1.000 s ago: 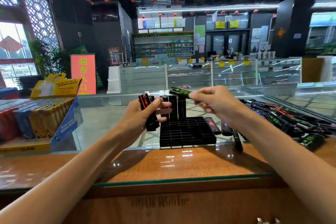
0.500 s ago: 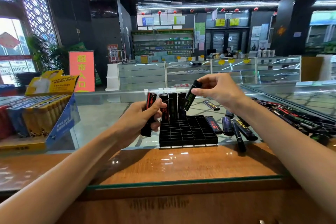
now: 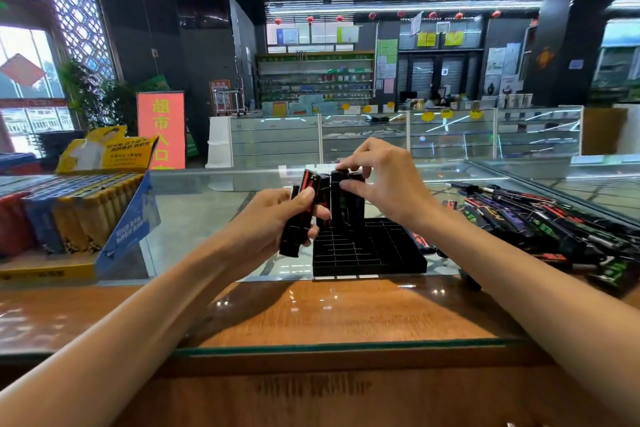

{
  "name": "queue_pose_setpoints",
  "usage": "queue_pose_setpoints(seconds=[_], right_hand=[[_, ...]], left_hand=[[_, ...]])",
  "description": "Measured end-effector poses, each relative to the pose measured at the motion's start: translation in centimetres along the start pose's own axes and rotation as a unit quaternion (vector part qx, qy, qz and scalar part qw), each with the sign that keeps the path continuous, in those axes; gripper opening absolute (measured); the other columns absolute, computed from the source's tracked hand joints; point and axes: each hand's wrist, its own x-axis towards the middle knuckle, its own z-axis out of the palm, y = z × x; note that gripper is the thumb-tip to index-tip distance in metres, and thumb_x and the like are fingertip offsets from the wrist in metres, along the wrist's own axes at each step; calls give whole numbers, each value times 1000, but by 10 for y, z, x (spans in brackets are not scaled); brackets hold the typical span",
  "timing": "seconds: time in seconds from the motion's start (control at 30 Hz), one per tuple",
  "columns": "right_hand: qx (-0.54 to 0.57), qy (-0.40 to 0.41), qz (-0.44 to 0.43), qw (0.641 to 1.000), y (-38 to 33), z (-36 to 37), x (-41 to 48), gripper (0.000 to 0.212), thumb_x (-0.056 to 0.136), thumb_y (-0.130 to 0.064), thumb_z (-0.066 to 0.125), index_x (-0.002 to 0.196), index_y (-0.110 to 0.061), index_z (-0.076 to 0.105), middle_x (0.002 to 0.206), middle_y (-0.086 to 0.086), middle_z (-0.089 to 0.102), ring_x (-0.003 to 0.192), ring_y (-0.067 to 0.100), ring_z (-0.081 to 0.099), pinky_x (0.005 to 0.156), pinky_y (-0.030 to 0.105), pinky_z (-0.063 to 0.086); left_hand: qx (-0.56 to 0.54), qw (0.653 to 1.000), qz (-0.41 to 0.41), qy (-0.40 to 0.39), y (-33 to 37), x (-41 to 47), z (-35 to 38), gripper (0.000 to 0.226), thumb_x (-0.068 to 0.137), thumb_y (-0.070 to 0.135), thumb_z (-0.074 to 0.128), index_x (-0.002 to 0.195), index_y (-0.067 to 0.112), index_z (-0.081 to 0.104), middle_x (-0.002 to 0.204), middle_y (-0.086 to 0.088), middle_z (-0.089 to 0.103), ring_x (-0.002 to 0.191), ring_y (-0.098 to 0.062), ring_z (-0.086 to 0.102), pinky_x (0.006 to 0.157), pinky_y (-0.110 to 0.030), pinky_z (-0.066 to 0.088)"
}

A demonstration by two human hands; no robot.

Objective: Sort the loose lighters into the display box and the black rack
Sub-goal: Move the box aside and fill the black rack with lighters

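Far left: display box (image 3: pixel 114 229), well apart from the work. Left hand (image 3: pixel 273 222): fingers curled round a few spare lighters (image 3: pixel 294 232), thumb pressed on top, just beside the rack (image 3: pixel 374 253). Right hand (image 3: pixel 384 180): thumb and fingertips pinch the top of one lighter (image 3: pixel 337 208). It stands upright at the rack's back row, fingers above it. Likely move: straight down along its axis. Far right: loose pile (image 3: pixel 540 222).

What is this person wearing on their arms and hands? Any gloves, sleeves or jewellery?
Nothing that shows. The left hand and the right hand are bare, with no gloves and no rings in view. The left forearm and the right forearm are uncovered right to the picture's edge, with no sleeve, watch or bracelet visible.
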Motion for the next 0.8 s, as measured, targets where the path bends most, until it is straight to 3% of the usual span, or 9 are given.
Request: queue_pose_setpoints(seconds=[0.17, 0.3, 0.5, 0.63, 0.7, 0.8], right_hand=[[55, 22, 23, 998, 0, 2, -1, 24, 75, -16, 76, 98, -13, 73, 87, 2, 66, 67, 2, 47, 65, 14, 33], [39, 12, 22, 999, 0, 5, -3, 26, 75, -16, 75, 100, -13, 72, 92, 5, 69, 76, 8, 52, 75, 19, 37], [-46, 3, 13, 999, -3, 5, -6, 34, 79, -21, 71, 112, -14, 67, 94, 1, 50, 87, 13, 48, 75, 24, 42], [123, 21, 15, 992, -13, -6, -7, 26, 90, -26, 58, 113, -17, 66, 94, -1, 62, 77, 2, 52, 68, 12, 39], [196, -35, 26, 980, -19, -9, -9, 27, 89, -32, 59, 109, -17, 68, 99, -4, 69, 87, 3, 62, 76, 16, 47], [239, -92, 22, 966, -21, -11, -11, 25, 82, -23, 69, 103, -12, 69, 92, 3, 72, 86, 15, 68, 81, 29, 55]], left_hand=[[4, 1000, 17, -12, -2, 0, -1, 33, 83, 28, 57, 108, 6, 59, 87, -5, 71, 66, -12, 64, 57, -24, 52], [-12, 1000, 12, -16, 0, -2, 0, 31, 83, 26, 57, 106, 6, 59, 85, -5, 70, 67, -12, 64, 58, -24, 53], [-17, 999, 14, -23, 2, -5, 0, 37, 82, 24, 61, 113, 6, 57, 90, -8, 71, 71, -15, 65, 61, -25, 53], [-5, 999, 29, -23, 3, -5, 4, 39, 80, 25, 61, 112, 4, 57, 88, -8, 71, 66, -13, 63, 58, -23, 51], [-1, 999, 36, -30, 2, -5, 5, 35, 81, 25, 60, 109, 5, 60, 88, -10, 70, 66, -13, 62, 59, -23, 51], [7, 999, 48, -24, 3, -5, 5, 32, 83, 30, 56, 103, 6, 65, 90, -12, 70, 66, -12, 61, 59, -21, 50]])
